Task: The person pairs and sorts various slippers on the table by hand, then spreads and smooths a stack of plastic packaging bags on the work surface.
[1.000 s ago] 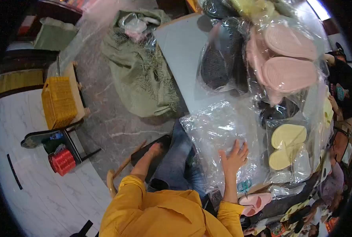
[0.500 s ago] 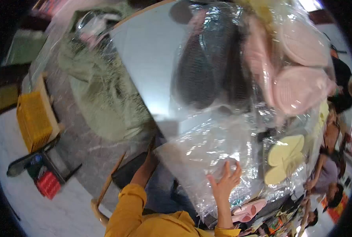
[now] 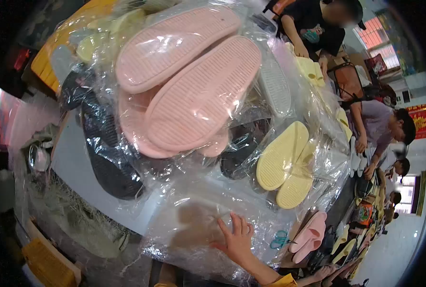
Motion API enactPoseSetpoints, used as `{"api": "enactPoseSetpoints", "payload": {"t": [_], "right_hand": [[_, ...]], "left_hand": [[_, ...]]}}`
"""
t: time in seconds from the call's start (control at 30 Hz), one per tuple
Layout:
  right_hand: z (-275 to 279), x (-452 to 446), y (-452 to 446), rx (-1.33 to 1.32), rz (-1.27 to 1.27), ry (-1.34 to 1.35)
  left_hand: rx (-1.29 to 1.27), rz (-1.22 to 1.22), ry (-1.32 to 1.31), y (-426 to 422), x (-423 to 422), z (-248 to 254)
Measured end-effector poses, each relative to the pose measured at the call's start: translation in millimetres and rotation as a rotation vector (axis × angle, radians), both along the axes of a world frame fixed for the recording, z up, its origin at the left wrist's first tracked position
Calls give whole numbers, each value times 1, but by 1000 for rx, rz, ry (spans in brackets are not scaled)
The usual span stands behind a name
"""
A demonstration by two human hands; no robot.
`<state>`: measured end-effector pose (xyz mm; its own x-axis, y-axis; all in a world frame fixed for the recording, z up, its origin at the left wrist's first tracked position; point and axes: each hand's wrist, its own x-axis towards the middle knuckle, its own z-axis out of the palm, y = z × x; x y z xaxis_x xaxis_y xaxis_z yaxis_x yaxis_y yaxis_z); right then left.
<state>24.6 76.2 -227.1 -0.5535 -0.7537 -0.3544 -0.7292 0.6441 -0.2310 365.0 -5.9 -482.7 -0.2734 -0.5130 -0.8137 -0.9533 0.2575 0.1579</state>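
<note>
Resting the right hand (image 3: pixel 237 239) splayed, grasping nothing, on clear plastic packaging (image 3: pixel 189 246) at the near edge of the table (image 3: pixel 76 158), likely steadying it; can't tell the hidden left hand's grip. Just beyond: bagged pink slippers (image 3: pixel 203 95), soles up.

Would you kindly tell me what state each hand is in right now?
Left hand: not in view, so its state cannot be told.
Right hand: open, fingers spread, on the clear plastic.

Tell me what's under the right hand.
Crinkled clear plastic spreads beneath the right hand; the patch directly under it is covered, so I can't tell what's there.
</note>
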Motion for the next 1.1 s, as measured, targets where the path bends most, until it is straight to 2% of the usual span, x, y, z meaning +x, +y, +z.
{"api": "enactPoseSetpoints", "payload": {"t": [0.13,0.4,0.5,0.6,0.7,0.87,0.9,1.0,1.1], "right_hand": [[-7,-2,6,-91,-25,-16],[-6,1,5,43,1,31],[-8,4,-1,69,-167,-164],[-13,4,9,11,-119,-135],[-15,7,6,-101,-185,-77],[-33,11,19,-129,-122,8],[-31,9,16,-157,-110,13],[-12,1,12,-23,-29,2],[-19,1,17,-56,-21,-24]], "left_hand": [[30,-21,-29,-14,0,11],[69,-13,-74,-49,1,39],[85,-23,-91,-69,-7,42],[90,-52,-103,-90,-17,38],[97,-95,-110,-111,-31,30],[117,-173,-130,-136,-45,25],[118,-189,-133,-140,-47,24],[133,-237,-133,-146,-47,26],[159,-298,-126,-141,-34,31]]}}
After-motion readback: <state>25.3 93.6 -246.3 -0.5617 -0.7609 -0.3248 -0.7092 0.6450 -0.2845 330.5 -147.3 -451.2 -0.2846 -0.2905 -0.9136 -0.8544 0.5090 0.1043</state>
